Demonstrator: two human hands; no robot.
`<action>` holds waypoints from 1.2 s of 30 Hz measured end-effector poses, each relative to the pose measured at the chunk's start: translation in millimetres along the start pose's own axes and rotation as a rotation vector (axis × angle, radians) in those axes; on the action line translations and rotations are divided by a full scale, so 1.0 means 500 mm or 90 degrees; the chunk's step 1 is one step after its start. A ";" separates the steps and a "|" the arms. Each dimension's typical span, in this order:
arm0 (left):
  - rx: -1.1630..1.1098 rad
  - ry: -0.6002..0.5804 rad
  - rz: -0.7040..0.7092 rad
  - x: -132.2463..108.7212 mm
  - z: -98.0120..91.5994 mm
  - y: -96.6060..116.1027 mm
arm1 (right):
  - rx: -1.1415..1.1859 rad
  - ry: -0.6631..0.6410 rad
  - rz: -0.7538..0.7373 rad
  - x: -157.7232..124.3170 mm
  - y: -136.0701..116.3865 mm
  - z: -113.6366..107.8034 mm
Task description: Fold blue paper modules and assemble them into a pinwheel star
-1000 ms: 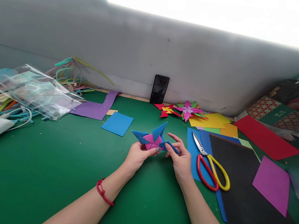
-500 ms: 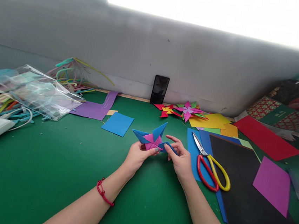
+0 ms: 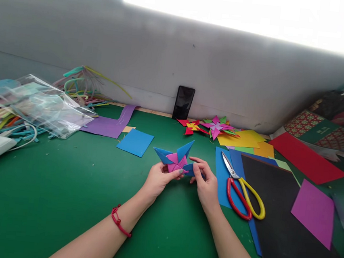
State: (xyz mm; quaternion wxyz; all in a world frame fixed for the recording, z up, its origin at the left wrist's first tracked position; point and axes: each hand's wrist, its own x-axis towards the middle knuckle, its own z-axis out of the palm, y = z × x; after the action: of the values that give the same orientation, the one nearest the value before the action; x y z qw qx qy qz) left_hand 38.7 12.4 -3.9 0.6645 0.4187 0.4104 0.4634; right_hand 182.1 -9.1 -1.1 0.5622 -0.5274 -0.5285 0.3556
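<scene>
1. The blue-and-pink paper star point(image 3: 175, 159) is held over the green mat point(image 3: 61, 199), near the scissors point(image 3: 241, 188) on their left.
2. The left hand point(image 3: 159, 179), further left of the scissors, has its fingers closed on the star's lower edge, with the thumb on the pink centre.
3. The right hand point(image 3: 204, 185), just beside the scissors, pinches the star's right blue flap tightly.
4. A blue sheet point(image 3: 135, 142) lies well left of the scissors.

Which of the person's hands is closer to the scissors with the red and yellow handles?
Right. The right hand, pinching the blue-and-pink folded paper star, sits just left of the red-and-yellow-handled scissors; the left hand holds the star's other side, farther off.
</scene>
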 end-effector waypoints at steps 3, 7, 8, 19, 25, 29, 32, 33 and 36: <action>-0.007 0.002 -0.001 0.001 -0.001 -0.001 | -0.027 -0.008 -0.013 0.000 0.003 -0.001; -0.024 0.008 -0.001 0.002 -0.004 -0.003 | -0.036 -0.023 -0.019 0.000 0.002 -0.003; -0.025 0.009 -0.001 0.002 -0.004 -0.003 | -0.037 -0.025 -0.022 -0.001 0.001 -0.003; -0.044 0.034 -0.017 0.001 -0.003 0.000 | -0.038 -0.031 -0.016 -0.005 -0.003 0.001; -0.079 0.032 -0.014 0.004 -0.006 -0.005 | -0.030 -0.031 -0.021 -0.008 -0.006 0.008; -0.092 0.031 -0.010 0.005 -0.008 -0.009 | -0.024 -0.036 -0.022 -0.009 -0.007 0.009; -0.093 0.029 -0.003 0.006 -0.009 -0.011 | -0.015 -0.038 -0.020 -0.009 -0.006 0.008; -0.091 0.028 -0.001 0.006 -0.010 -0.011 | -0.011 -0.036 -0.018 -0.009 -0.005 0.008; -0.082 0.022 0.012 0.007 -0.010 -0.009 | 0.007 -0.037 -0.005 -0.010 0.000 0.010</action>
State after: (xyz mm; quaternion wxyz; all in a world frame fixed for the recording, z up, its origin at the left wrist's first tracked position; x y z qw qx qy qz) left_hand 36.0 15.7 -10.5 0.6786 0.3704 0.3873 0.5023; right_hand 176.1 -12.8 -2.7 0.5509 -0.5119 -0.5448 0.3711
